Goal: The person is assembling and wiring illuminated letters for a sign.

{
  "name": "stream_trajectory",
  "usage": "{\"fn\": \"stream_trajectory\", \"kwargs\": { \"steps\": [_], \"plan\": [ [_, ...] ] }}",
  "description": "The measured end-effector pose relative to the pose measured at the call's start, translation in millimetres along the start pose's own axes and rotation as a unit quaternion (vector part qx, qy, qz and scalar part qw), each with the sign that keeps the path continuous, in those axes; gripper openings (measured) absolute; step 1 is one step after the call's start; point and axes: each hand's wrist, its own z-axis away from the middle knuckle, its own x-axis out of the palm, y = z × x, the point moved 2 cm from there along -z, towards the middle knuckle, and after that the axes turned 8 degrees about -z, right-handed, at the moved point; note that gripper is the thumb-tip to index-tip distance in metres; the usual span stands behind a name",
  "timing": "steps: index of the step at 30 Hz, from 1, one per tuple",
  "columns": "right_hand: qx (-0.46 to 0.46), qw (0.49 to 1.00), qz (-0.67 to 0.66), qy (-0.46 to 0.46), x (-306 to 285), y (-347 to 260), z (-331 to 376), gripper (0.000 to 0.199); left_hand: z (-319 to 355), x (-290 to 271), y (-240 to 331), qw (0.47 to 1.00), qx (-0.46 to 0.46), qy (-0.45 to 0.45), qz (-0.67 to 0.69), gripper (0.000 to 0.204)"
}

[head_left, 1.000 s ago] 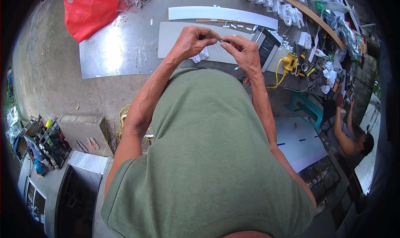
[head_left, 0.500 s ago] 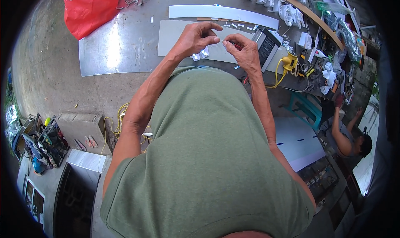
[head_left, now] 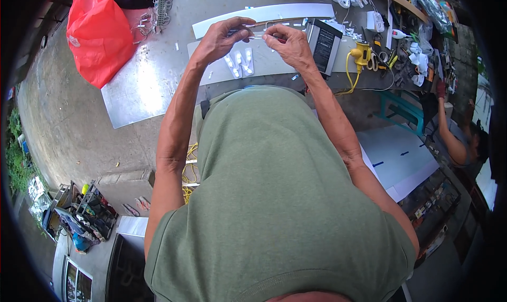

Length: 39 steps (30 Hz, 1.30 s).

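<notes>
Above the workbench (head_left: 132,85), my left hand (head_left: 221,39) is closed, its fingers curled round a thin pale strand (head_left: 256,36) that looks like wire. The strand spans the small gap to my right hand (head_left: 291,48). That hand is pinched too, around something small and dark red, mostly hidden by the fingers. Just below and between my hands, several small white plastic pieces (head_left: 239,63) stand in a row on or over a pale grey sheet (head_left: 269,65). Behind my hands lies a long curved white strip (head_left: 296,11).
A flat metal-cased box (head_left: 323,45) and a yellow power tool (head_left: 361,56) with a cord stand right of my hands. Tools and scraps crowd the bench's right end. A red bag (head_left: 100,38) sits at the left. At far right is another person (head_left: 453,138).
The view has shifted, with the bench things now lying further left. My hands remain raised and close together. The row of white pieces below them shows more fully, and a strand now shows between them.
</notes>
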Motion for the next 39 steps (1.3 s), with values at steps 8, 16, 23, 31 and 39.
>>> {"fn": "stream_trajectory", "kwargs": {
  "steps": [8, 16, 23, 31, 39],
  "plan": [
    [0.012, 1.000, 0.006, -0.001, -2.8, 1.8, 0.3, 0.023, 2.8, -0.4, -4.4, 1.000, -0.016, 0.023, -0.007, 0.032],
    [0.024, 1.000, -0.004, 0.003, -4.2, 1.7, 1.2, 0.022, 5.7, 3.4, -2.5, 0.999, -0.049, -0.011, 0.009, 0.036],
    [0.012, 1.000, -0.020, 0.019, -2.7, 6.4, 1.3, 0.022, 2.8, 5.2, 0.5, 1.000, -0.017, -0.010, 0.003, 0.034],
    [0.007, 0.999, -0.010, 0.035, -2.9, 11.9, 2.4, 0.024, 0.3, 11.9, 5.1, 0.999, -0.020, -0.004, -0.036, 0.030],
    [0.031, 0.999, -0.035, -0.010, -7.1, 5.6, 4.4, 0.029, 3.2, 5.9, -6.8, 0.997, -0.060, -0.006, -0.050, 0.021]
  ]
}}
